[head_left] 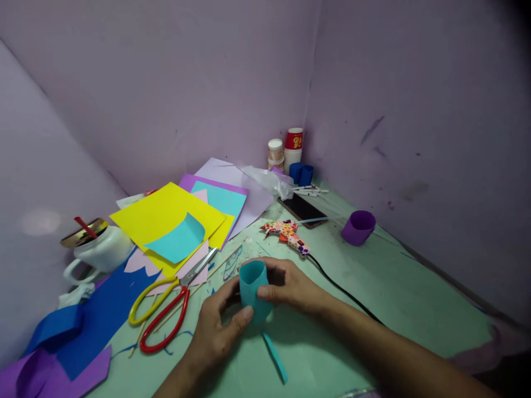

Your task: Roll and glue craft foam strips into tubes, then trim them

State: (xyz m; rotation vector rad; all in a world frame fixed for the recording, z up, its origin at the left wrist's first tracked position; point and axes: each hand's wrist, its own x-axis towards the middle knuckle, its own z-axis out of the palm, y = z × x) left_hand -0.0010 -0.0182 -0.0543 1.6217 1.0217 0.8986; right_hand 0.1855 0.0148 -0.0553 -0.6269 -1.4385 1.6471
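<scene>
Between both hands stands a light blue paper tube [254, 284], its open end facing up. My left hand [219, 320] grips its lower left side, thumb on the near face. My right hand [292, 284] is closed on its upper right side, thumb pressed to the front. A narrow light blue paper strip [274, 358] lies on the table just below the tube. Left of my hands are scissors [185, 284] with one yellow and one red handle, blades partly apart. A flower-patterned glue gun [288, 235] rests beyond my right hand.
Yellow sheets [166, 207] and other coloured paper lie at the left, beside a white mug [102, 251]. A purple tube [359, 228] stands at the right. A phone [302, 210], paper cups [293, 146] and blue tubes [301, 173] are farther back. A black cord [340, 284] runs behind my right forearm.
</scene>
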